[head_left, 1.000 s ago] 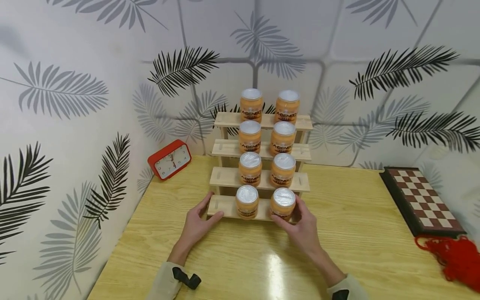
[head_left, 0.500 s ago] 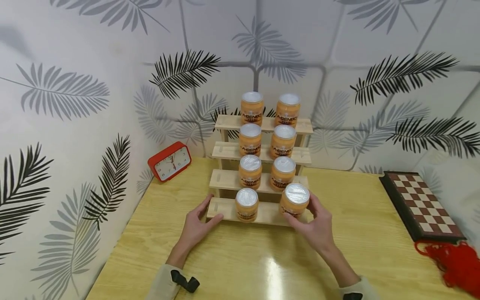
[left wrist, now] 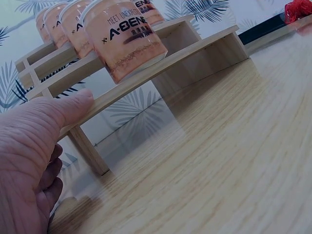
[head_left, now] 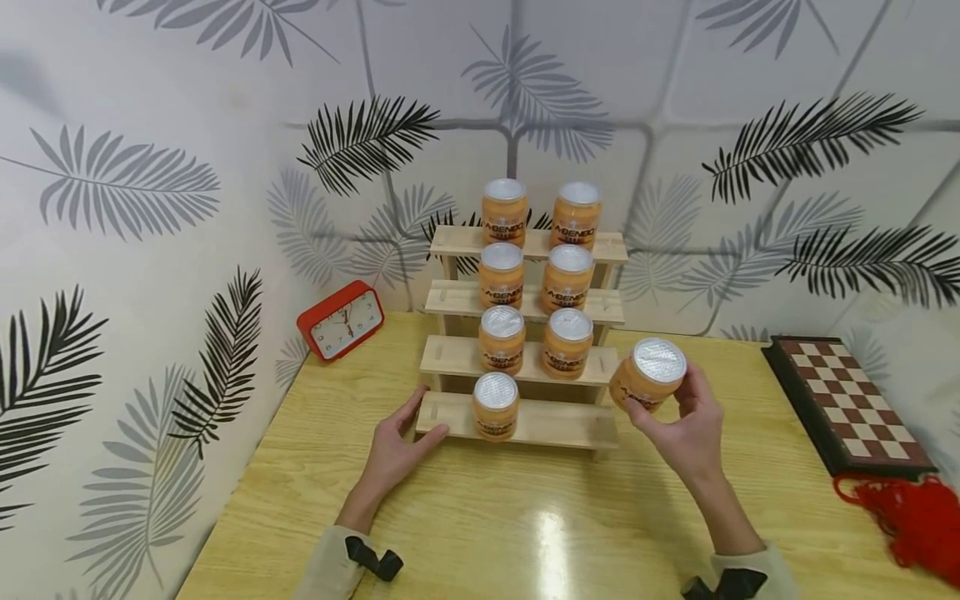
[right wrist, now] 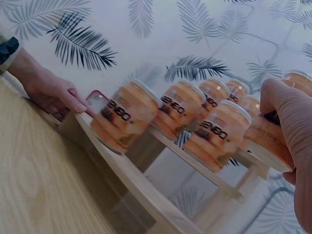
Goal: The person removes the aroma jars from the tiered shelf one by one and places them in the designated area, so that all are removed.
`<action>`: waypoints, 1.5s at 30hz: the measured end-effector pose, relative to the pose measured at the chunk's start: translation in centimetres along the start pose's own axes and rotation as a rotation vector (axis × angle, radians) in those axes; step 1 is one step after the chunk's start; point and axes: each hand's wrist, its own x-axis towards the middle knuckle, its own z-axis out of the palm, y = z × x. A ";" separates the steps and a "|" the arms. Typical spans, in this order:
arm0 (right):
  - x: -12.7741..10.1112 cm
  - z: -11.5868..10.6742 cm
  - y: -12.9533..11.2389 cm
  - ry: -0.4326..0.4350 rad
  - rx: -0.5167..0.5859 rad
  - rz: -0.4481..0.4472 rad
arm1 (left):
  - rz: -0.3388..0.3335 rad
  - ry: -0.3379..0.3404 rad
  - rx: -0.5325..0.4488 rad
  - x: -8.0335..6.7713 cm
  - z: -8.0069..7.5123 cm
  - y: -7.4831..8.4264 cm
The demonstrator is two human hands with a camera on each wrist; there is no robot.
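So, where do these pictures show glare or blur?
Head view: a bright glare patch on the table, all else sharp. Right wrist view: the jars on the rack are motion-blurred. Left wrist view: the left hand is soft, the nearest jar sharp.

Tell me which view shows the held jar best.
The head view: the jar is whole, lid up, gripped by the right hand beside the rack. The right wrist view shows only part of it behind fingers. The left wrist view misses it.

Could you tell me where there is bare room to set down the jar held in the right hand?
Bare: the bottom step right of its one jar, and the table between the hands. The three upper steps are crowded.
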 end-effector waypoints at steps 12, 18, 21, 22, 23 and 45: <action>1.0 -2.6 2.9 0.091 -0.019 0.051 | 0.010 0.006 0.000 0.1 0.0 0.1; 0.6 -2.9 4.4 0.100 -0.065 0.148 | 0.006 0.001 -0.002 0.0 0.0 -0.1; 0.2 -2.8 4.6 0.094 -0.087 0.214 | -0.005 -0.003 -0.009 -0.1 0.0 -0.1; 0.1 -2.7 4.4 0.092 -0.102 0.229 | -0.005 -0.003 -0.009 -0.2 0.0 -0.2; 0.0 -2.7 4.3 0.088 -0.117 0.244 | -0.005 -0.004 -0.011 -0.2 0.0 -0.2; -3.0 -3.5 11.3 0.012 -0.240 0.386 | 0.009 -0.001 -0.004 -0.1 -0.1 0.1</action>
